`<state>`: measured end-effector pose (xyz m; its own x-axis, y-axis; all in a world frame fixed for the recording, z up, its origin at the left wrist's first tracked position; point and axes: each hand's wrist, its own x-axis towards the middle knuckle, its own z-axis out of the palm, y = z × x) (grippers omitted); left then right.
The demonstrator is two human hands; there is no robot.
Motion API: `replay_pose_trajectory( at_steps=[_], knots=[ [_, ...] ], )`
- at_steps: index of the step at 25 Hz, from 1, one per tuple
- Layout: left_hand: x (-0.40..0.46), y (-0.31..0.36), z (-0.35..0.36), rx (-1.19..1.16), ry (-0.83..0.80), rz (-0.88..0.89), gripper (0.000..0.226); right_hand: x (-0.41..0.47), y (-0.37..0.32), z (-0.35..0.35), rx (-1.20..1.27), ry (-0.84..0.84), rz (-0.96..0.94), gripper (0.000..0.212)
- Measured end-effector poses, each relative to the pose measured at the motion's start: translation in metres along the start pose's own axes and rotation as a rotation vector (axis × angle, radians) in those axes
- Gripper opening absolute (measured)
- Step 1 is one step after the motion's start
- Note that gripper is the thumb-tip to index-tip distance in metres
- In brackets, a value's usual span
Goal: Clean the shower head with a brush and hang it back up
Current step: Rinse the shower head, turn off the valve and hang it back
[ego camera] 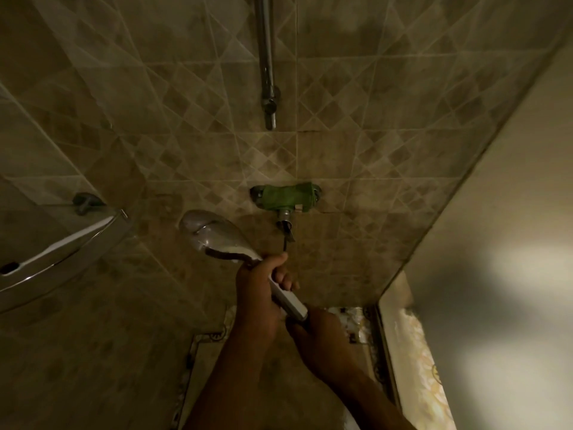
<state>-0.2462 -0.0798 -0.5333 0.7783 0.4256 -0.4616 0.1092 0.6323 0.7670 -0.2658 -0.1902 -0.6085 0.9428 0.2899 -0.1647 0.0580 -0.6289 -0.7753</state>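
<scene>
Now the shower head (214, 234) is off its mount, held low before the tiled wall (186, 135). Left hand (257, 293) grips the handle; right hand (316, 330) curls around its end. No brush shows, so scrubbing's progress is unclear; hanging remains. Dim stall, rail (266, 57) above, green-wrapped valve (285, 197) alongside.

Shower head (214, 235) handle end hidden by right hand (319, 333).

— It is very dim here, a brownish-yellow gloom on all the wall tiles (186, 119).

— Yes. The only bright patch is a soft glare on the glass panel (511, 274) at the right. Edges bend strongly and look blurred; the metal pipe (266, 57) shows faint highlights.
</scene>
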Motion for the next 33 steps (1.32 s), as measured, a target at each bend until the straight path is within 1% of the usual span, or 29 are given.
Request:
replay_pose_trajectory(
  at_steps=[1, 3, 4, 6, 8, 10, 13, 14, 17, 18, 21, 23, 27, 30, 31, 33],
  knots=[
    [0.002, 0.000, -0.002, -0.013, -0.020, 0.005, 0.029, 0.001, 0.000, 0.000, 0.016, -0.001, 0.008, 0.023],
    [0.001, -0.002, -0.006, -0.003, -0.017, 0.018, 0.008, 0.002, 0.001, 0.000, 0.034, 0.002, 0.028, 0.017],
    [0.001, -0.004, -0.007, 0.017, 0.000, 0.028, 0.010, 0.002, 0.001, -0.001, 0.026, 0.018, 0.030, 0.014],
    [0.000, -0.008, -0.005, 0.070, 0.053, 0.033, 0.031, 0.002, 0.003, -0.001, -0.012, 0.061, 0.028, 0.014],
    [-0.003, -0.011, -0.002, 0.090, 0.087, 0.058, 0.040, 0.001, 0.003, 0.000, -0.043, 0.082, 0.028, 0.014],
    [-0.004, -0.015, 0.000, 0.079, 0.094, 0.063, 0.038, 0.001, 0.004, 0.000, -0.057, 0.073, 0.032, 0.014],
    [-0.001, -0.013, -0.002, 0.069, 0.083, 0.056, 0.020, 0.000, 0.003, 0.001, -0.020, 0.026, 0.015, 0.020],
    [0.000, -0.012, -0.003, 0.071, 0.077, 0.053, 0.020, 0.000, 0.003, 0.002, -0.008, 0.010, 0.010, 0.022],
    [0.002, -0.006, -0.004, 0.064, 0.028, 0.027, 0.038, -0.002, -0.001, 0.004, 0.025, -0.026, 0.037, 0.019],
    [0.002, -0.004, -0.003, 0.056, 0.004, 0.020, 0.037, -0.002, 0.000, 0.005, 0.031, -0.026, 0.051, 0.019],
    [0.000, -0.002, -0.002, 0.011, -0.035, -0.001, 0.015, -0.002, -0.001, 0.000, 0.055, 0.008, 0.088, 0.014],
    [0.001, -0.005, -0.001, -0.036, -0.024, -0.024, 0.007, -0.002, 0.000, -0.005, 0.017, 0.044, 0.083, 0.015],
    [0.005, -0.012, 0.000, -0.051, 0.077, -0.033, 0.013, -0.002, 0.000, -0.010, -0.077, 0.113, 0.021, 0.015],
    [0.005, -0.009, -0.001, -0.050, 0.062, -0.038, 0.018, -0.001, 0.001, -0.006, -0.068, 0.063, 0.013, 0.017],
    [0.004, -0.006, -0.001, -0.057, 0.037, -0.046, 0.020, -0.001, 0.001, -0.004, -0.037, 0.031, 0.003, 0.021],
    [0.001, -0.001, -0.001, -0.070, -0.002, -0.058, 0.030, -0.001, 0.000, 0.000, -0.001, -0.025, -0.004, 0.038]
  ],
)
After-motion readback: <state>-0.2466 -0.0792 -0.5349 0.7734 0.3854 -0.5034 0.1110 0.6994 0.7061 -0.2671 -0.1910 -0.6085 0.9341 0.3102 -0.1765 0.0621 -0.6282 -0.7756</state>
